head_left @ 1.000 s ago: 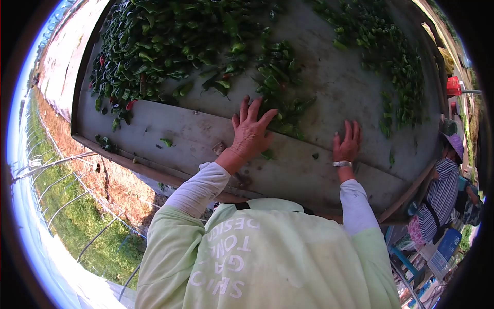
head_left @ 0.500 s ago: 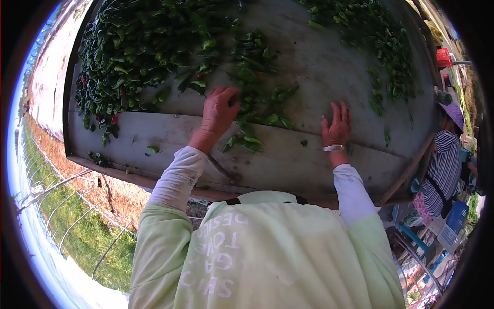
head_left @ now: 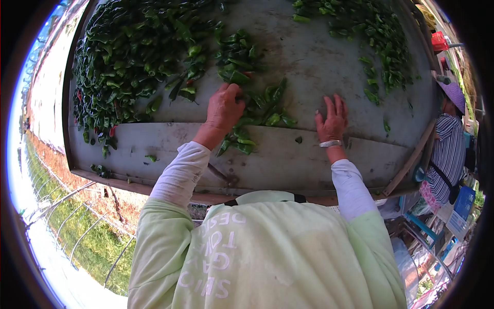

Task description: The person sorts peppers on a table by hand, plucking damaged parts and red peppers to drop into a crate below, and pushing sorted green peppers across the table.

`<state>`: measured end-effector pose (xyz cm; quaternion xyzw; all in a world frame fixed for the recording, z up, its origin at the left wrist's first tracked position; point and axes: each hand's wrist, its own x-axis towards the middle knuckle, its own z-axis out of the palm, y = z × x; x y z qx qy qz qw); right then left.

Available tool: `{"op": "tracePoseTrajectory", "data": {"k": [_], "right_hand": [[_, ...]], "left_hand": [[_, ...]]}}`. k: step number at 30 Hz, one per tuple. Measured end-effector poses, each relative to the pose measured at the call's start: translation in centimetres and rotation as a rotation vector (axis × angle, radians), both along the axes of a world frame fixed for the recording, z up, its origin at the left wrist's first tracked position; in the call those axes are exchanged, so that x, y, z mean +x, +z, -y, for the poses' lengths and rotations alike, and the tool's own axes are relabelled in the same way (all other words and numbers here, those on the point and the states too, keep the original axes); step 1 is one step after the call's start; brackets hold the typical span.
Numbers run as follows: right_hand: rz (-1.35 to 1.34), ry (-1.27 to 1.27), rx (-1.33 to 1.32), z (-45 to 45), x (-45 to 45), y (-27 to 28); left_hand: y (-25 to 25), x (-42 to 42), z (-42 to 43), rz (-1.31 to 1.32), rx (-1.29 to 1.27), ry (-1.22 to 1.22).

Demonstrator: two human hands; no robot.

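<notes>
— Fingers curled together on the left hand! Take it from the left!

— Big green heap down the left edge of the bench, then those fingers, right up against a small cluster of peppers, mid-bench. Clamped on one? Can't tell!

— Danger?

— A hasty leftward sweep could tumble the cluster into the heap; a wrist dragged back could shunt the strays towards the near edge.

— And the lie?

— Slender pepper, cluster's right side: long axis near to far, far end leaning right. Which end's the stem? Unclear! Neighbours fan out at mixed angles.

— Right hand?

— Fingers apart, palm down over bare bench; second pile beyond, towards the right edge!
</notes>
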<state>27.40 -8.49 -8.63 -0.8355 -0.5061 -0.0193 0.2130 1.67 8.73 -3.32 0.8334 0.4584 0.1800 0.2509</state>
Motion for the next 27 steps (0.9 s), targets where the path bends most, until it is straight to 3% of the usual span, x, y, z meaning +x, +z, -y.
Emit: {"op": "tracePoseTrajectory", "data": {"k": [1,3,6,7,9,13,15,18,22,25,27], "right_hand": [[-0.002,-0.007,0.0,0.0,0.0,0.0],[-0.03,-0.001,0.015,0.0,0.0,0.1],[-0.046,-0.008,0.008,0.0,-0.1,0.2],[-0.046,-0.009,0.002,0.0,-0.1,0.2],[-0.033,-0.017,-0.019,0.0,-0.1,0.2],[-0.017,-0.01,-0.007,-0.1,-0.1,0.0],[-0.026,-0.016,-0.001,0.0,-0.1,0.0],[-0.013,-0.013,0.01,0.0,-0.1,-0.2],[-0.044,0.012,0.043,-0.1,0.1,0.2],[-0.049,0.005,0.014,-0.1,0.1,0.3],[-0.016,0.008,0.017,-0.1,0.0,0.3]], "left_hand": [[0.4,0.1,-0.1,-0.002,0.0,-0.007],[1.6,-0.3,-0.7,0.164,-0.452,0.154],[2.1,0.0,-3.1,0.375,-0.556,0.237],[2.8,0.8,-3.6,0.373,-0.563,0.237],[3.9,2.6,-4.3,0.161,0.016,0.008],[3.1,5.1,-5.2,-0.088,0.127,-0.159],[2.7,5.7,-5.2,-0.342,-0.009,-0.193],[2.1,4.7,-5.2,-0.348,-0.051,-0.301],[1.7,2.8,-3.4,-0.35,-0.069,-0.266],[1.7,1.4,-2.8,-0.226,0.008,-0.201],[2.4,0.6,-2.6,0.144,-0.239,-0.086]]}}
